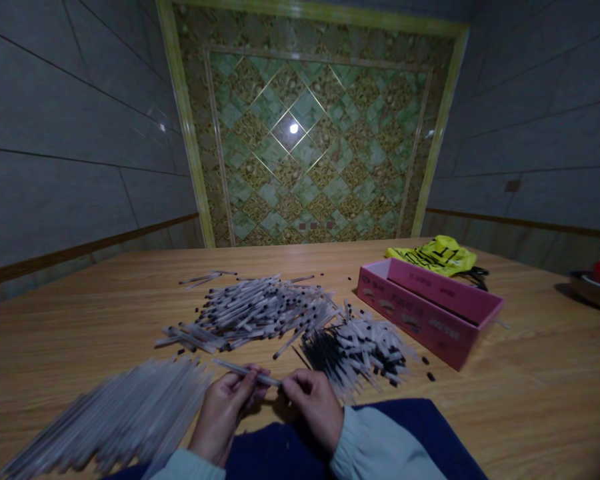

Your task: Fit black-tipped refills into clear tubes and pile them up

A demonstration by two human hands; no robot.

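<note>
My left hand (225, 407) holds a slim translucent pen barrel (233, 367) between thumb and fingers, its free end pointing up and left. At the barrel's other end, the thumb and fingers of my right hand (317, 403) are pinched together. A small dark bit shows there, too blurred to name. To the left lies a row of clear pen barrels (125, 413). Beyond my hands is a heap of barrels with black ends (265, 307). Just past my right hand is a mixed pile of thin black sticks (325, 350) and clear caps with dark ends (375, 347).
A pink open box (425, 310) stands on the wooden table (540, 373) at right. Behind it lies a yellow plastic bag (435, 255) with black print. At the far right edge is a bowl (597, 293) with something red. Small black plugs (431, 377) are scattered about.
</note>
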